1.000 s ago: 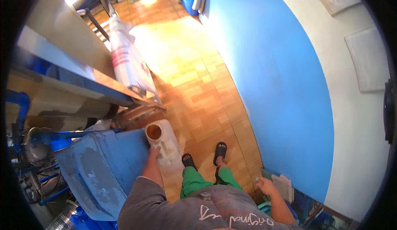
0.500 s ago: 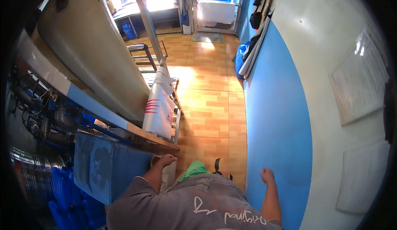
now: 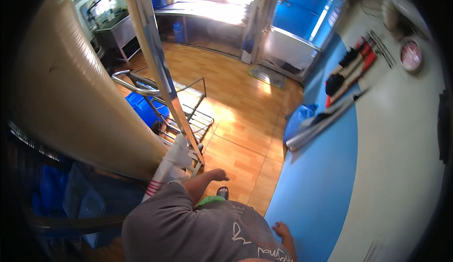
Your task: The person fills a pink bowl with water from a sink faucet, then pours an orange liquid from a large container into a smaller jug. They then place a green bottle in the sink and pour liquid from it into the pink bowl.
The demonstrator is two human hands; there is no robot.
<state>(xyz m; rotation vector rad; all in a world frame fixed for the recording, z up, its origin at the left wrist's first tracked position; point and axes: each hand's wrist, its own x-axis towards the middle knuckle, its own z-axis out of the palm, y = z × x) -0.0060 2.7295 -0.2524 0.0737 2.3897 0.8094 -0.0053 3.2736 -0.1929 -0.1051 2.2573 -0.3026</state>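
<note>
My left hand [image 3: 218, 174] swings low in front of me over the wooden-look floor [image 3: 236, 153], its fingers loosely curled with nothing seen in them. Close by my left forearm is a white plastic sack [image 3: 166, 170] with red stripes, leaning at the foot of a tall post [image 3: 158, 59]. On the other side, my right hand [image 3: 281, 229] hangs beside the blue lower part of the wall [image 3: 321, 182]. Its fingers are curled in too, and I see nothing held. One sandalled foot [image 3: 223, 192] shows ahead of my body.
A big tan cylindrical tank [image 3: 80, 92] fills the left side. Past the post stands a metal trolley [image 3: 188, 116], with a blue container [image 3: 146, 108] beside it. A blue bag [image 3: 299, 120] sits along the right wall, short of a door [image 3: 290, 49] with a mat [image 3: 268, 76].
I have moved forward along the floor, and the view has tilted. The trolley, post and door look nearer. My left hand has swung forward; my right hand has dropped back.
</note>
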